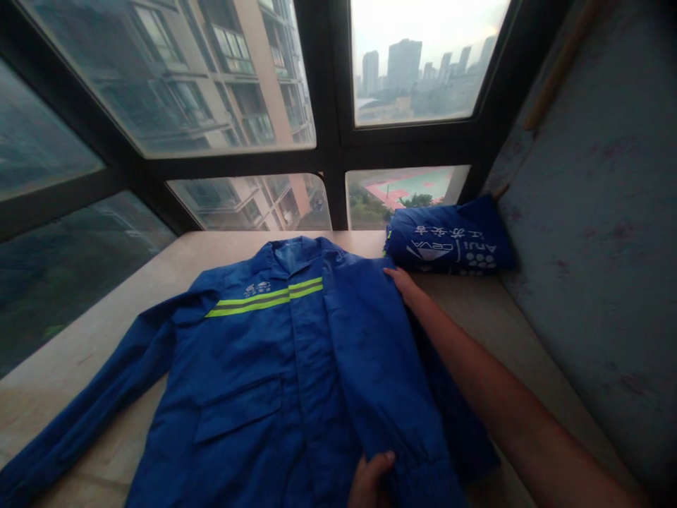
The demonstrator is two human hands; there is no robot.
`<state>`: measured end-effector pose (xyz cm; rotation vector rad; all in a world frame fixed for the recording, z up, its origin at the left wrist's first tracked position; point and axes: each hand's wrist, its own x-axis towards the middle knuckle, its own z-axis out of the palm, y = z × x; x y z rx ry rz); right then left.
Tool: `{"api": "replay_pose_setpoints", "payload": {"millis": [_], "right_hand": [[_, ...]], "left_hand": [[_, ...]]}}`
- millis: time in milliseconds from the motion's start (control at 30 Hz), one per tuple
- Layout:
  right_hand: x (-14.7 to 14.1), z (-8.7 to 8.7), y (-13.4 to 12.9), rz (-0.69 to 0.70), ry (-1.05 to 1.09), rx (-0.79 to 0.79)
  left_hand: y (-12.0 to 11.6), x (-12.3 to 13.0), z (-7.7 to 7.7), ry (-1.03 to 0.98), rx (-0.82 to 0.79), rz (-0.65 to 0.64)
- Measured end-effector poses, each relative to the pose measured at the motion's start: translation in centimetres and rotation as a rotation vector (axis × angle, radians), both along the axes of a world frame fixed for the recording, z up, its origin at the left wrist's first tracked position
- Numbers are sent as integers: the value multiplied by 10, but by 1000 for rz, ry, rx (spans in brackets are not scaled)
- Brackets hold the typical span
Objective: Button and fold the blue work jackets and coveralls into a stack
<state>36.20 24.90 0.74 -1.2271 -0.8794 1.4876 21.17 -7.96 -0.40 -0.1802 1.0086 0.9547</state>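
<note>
A blue work jacket (248, 367) lies face up, collar away from me, with a yellow-green reflective band across the chest. One of its sleeves (381, 353) is folded inward over the front, while the other stretches out to the left. At the shoulder end of the folded sleeve, my right hand (403, 283) grips the cloth, its fingers partly hidden. Near the cuff at the bottom of the view, my left hand (373, 480) pinches the same sleeve, thumb on top. Most of the left hand is out of view.
A folded blue garment (449, 236) with white lettering sits at the back right, against the patterned wall (582, 247). Dark-framed windows (328, 141) rise behind the pale surface (106, 303) under the jacket.
</note>
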Motion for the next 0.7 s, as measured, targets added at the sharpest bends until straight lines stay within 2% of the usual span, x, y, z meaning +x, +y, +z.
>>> {"api": "replay_pose_setpoints", "payload": {"millis": [100,200,300,467,567,700], "right_hand": [[7,-11,-18,37,-45,-37],[13,-13,-36,59,-116,-9],[13,-1,-37,65,-234,63],[13,24,-15,12,-444,246],[21,25,-14,-27,-621,246],[32,21,-40,-66,-826,242]], "left_hand": [[3,11,5,-14,-20,5],[4,13,7,-41,-15,25],[4,13,7,-79,-11,59],[5,32,1,-159,64,47],[2,49,-7,-138,153,8],[-7,52,-21,-83,195,-103]]}}
